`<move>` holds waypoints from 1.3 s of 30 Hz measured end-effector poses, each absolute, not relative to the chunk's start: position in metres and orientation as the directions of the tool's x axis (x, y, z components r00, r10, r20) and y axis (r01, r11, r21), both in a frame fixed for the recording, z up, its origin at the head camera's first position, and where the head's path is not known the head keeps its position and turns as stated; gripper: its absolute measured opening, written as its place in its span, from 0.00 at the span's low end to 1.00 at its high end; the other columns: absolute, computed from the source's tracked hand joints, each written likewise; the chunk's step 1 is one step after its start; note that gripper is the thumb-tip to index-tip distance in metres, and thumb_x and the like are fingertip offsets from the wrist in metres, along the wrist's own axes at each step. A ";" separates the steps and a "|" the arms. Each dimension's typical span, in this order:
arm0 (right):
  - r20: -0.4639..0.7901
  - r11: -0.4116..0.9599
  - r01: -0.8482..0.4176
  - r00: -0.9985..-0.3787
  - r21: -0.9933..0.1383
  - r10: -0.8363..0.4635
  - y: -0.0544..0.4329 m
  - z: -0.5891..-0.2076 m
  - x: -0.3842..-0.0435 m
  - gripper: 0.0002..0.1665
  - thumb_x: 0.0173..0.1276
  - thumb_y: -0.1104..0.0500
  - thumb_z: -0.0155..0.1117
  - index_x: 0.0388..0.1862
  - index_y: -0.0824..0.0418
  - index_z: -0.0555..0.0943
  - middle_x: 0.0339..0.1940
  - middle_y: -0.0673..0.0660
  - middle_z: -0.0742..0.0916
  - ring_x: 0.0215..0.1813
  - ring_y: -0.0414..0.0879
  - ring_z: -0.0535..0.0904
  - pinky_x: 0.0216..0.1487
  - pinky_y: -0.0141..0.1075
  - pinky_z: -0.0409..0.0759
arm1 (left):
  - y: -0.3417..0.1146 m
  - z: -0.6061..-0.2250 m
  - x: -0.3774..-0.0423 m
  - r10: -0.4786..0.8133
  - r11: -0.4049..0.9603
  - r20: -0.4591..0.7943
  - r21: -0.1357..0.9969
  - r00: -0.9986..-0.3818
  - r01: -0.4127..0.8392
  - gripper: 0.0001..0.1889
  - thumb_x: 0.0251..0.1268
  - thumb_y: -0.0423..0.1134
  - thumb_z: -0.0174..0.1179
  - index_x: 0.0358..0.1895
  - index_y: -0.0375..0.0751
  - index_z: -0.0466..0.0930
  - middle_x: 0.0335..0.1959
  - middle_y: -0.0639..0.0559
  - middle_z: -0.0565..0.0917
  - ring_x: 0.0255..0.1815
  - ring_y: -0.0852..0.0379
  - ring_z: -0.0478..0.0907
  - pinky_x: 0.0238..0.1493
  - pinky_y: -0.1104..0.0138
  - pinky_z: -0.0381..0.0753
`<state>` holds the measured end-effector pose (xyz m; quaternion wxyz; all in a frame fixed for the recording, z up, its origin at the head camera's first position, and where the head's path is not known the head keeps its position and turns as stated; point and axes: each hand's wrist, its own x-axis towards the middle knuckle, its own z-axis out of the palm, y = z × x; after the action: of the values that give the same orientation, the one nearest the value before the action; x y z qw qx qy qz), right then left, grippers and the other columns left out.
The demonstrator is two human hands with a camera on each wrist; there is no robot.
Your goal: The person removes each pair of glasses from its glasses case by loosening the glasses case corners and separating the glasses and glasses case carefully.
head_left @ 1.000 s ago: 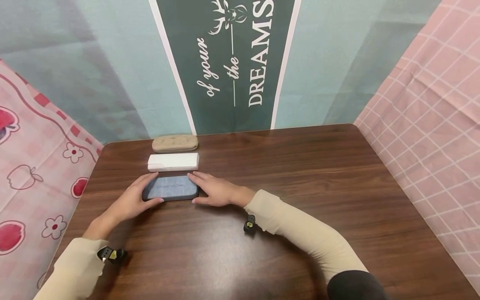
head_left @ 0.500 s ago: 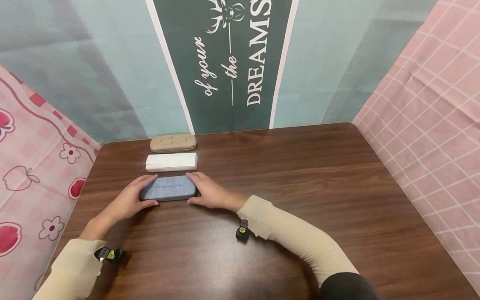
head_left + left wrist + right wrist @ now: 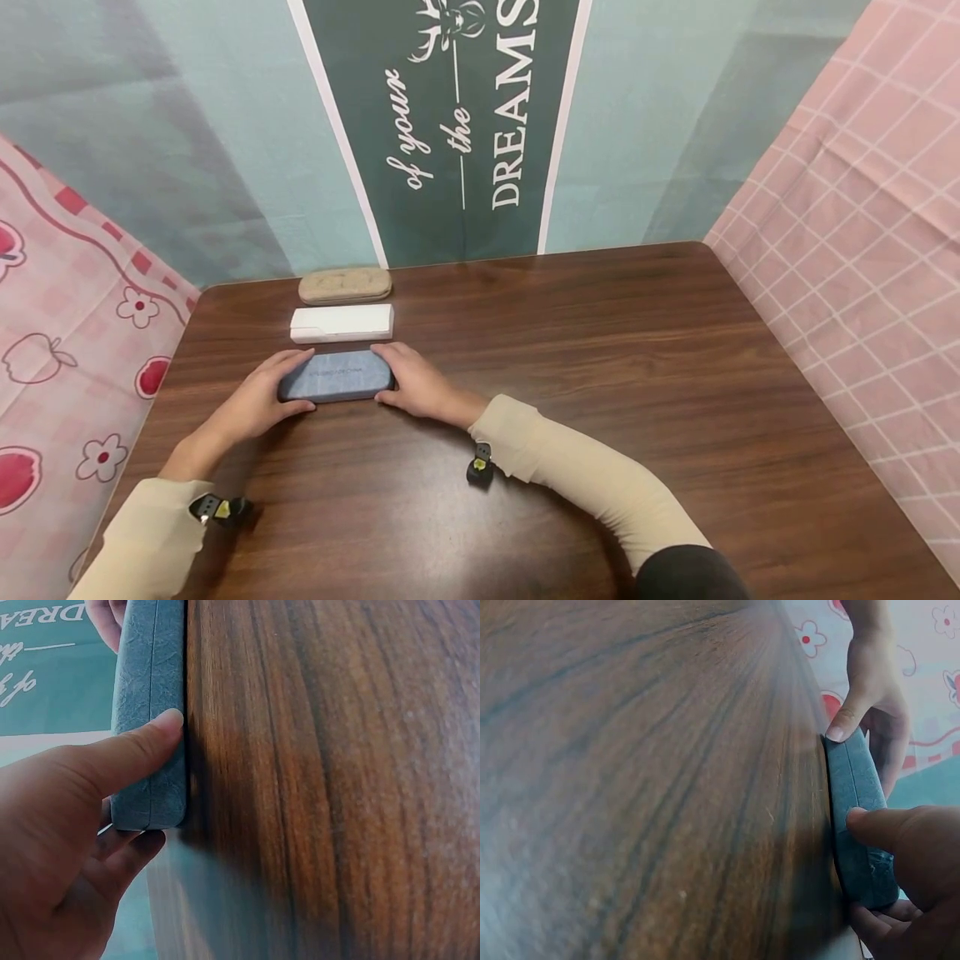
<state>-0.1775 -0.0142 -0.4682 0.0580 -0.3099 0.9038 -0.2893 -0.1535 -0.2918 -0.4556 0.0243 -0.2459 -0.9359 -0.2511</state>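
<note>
A blue glasses case (image 3: 337, 377) with faint lettering on its lid lies lengthwise on the brown table. At its left end, my left hand (image 3: 262, 396) grips it, thumb along the near side and fingers at the far side. The other end is held by my right hand (image 3: 420, 383) in the same way. Up close in the left wrist view, the thumb of the left hand (image 3: 75, 795) presses the case's seamed side (image 3: 154, 667). In the right wrist view, both thumbs lie on that side of the glasses case (image 3: 855, 787).
Just behind the blue case sits a white oblong case (image 3: 342, 323). Farther back, by the table's rear edge, lies a beige glasses case (image 3: 345, 286). Fabric hangings stand behind and on both sides of the wood-grain table (image 3: 585, 358).
My right hand has drawn in tighter against the case's end, its wrist shifting slightly left and nearer. The left hand stays at its end. The case stays in line with the other two.
</note>
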 end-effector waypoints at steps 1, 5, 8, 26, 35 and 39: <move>0.074 0.643 -0.526 -0.803 -0.557 -0.592 -0.015 -0.468 -0.178 0.47 0.65 0.55 0.76 0.77 0.64 0.64 0.70 0.61 0.76 0.71 0.50 0.71 0.73 0.35 0.64 | -0.292 -0.456 -0.154 0.446 0.755 0.172 0.455 -0.878 0.473 0.42 0.48 0.31 0.80 0.69 0.27 0.70 0.62 0.28 0.73 0.62 0.30 0.71 0.58 0.39 0.68; 0.065 0.652 -0.519 -0.807 -0.553 -0.587 -0.016 -0.468 -0.178 0.46 0.66 0.55 0.75 0.77 0.64 0.64 0.70 0.61 0.76 0.71 0.50 0.71 0.73 0.35 0.64 | -0.292 -0.456 -0.154 0.439 0.759 0.166 0.458 -0.883 0.463 0.42 0.48 0.30 0.79 0.69 0.27 0.70 0.62 0.27 0.73 0.62 0.29 0.71 0.59 0.37 0.68; 0.062 0.654 -0.515 -0.809 -0.554 -0.585 -0.016 -0.468 -0.178 0.46 0.66 0.55 0.75 0.77 0.64 0.64 0.70 0.61 0.75 0.71 0.50 0.71 0.73 0.35 0.65 | -0.292 -0.455 -0.153 0.432 0.765 0.149 0.462 -0.889 0.449 0.42 0.49 0.31 0.79 0.69 0.27 0.69 0.62 0.27 0.73 0.63 0.28 0.70 0.60 0.36 0.68; 0.042 0.656 -0.501 -0.811 -0.565 -0.584 -0.012 -0.464 -0.179 0.45 0.65 0.57 0.74 0.77 0.65 0.65 0.71 0.61 0.75 0.72 0.50 0.71 0.72 0.35 0.66 | -0.287 -0.451 -0.151 0.410 0.792 0.107 0.451 -0.906 0.412 0.43 0.51 0.38 0.80 0.70 0.28 0.70 0.62 0.26 0.73 0.63 0.29 0.70 0.60 0.36 0.68; 0.050 0.650 -0.515 -0.803 -0.560 -0.593 -0.005 -0.462 -0.180 0.45 0.64 0.58 0.75 0.77 0.66 0.65 0.70 0.62 0.76 0.71 0.51 0.72 0.72 0.36 0.67 | -0.281 -0.448 -0.151 0.412 0.808 0.090 0.425 -0.907 0.409 0.43 0.51 0.38 0.80 0.70 0.28 0.70 0.63 0.28 0.74 0.64 0.30 0.70 0.62 0.38 0.68; 0.053 0.641 -0.519 -0.798 -0.565 -0.600 0.001 -0.459 -0.182 0.46 0.64 0.58 0.75 0.76 0.67 0.65 0.70 0.63 0.76 0.71 0.52 0.72 0.73 0.37 0.66 | -0.276 -0.444 -0.152 0.406 0.816 0.058 0.427 -0.912 0.391 0.43 0.53 0.40 0.79 0.71 0.29 0.69 0.64 0.28 0.73 0.65 0.30 0.69 0.63 0.37 0.67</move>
<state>-0.1816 0.0012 -0.4593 0.0697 -0.3097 0.9032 -0.2889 -0.1516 -0.2762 -0.4443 -0.0179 -0.2091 -0.9526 -0.2203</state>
